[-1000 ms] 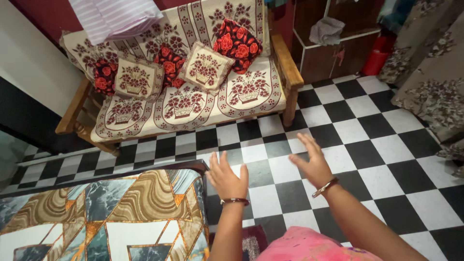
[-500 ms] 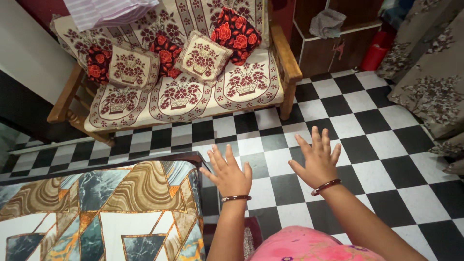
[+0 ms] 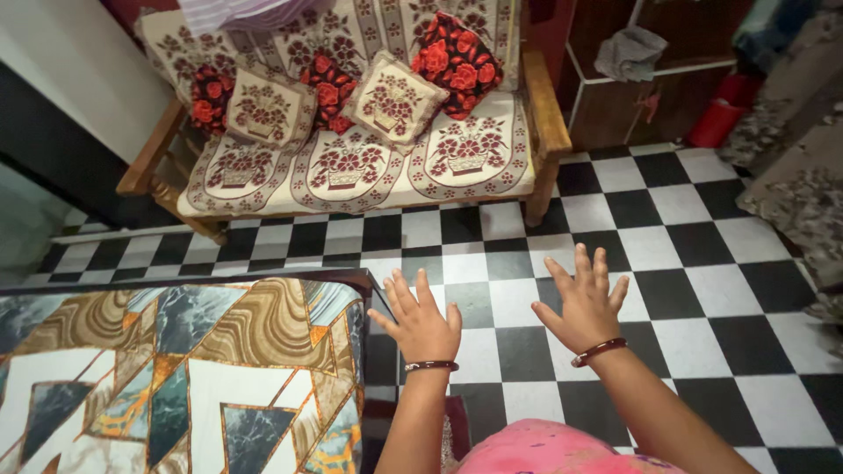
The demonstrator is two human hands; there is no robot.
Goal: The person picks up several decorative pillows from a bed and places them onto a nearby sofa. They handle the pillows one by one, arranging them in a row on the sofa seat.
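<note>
Both hands are empty with fingers spread wide: left hand (image 3: 421, 326) just beside the bed (image 3: 176, 377) corner, right hand (image 3: 584, 303) over the checkered floor (image 3: 667, 263). Sofa (image 3: 351, 132) sits well beyond them.

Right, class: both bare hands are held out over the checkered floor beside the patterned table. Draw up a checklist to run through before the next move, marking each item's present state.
1. Left hand empty, fingers spread: ok.
2. Right hand empty, fingers spread: ok.
3. Hands apart, not touching: ok.
4. Left hand clear of the patterned table corner: cannot tell, it is close.
5. Checkered floor under the hands bare: ok.
6. Cushions resting on the wooden sofa: ok.
</note>
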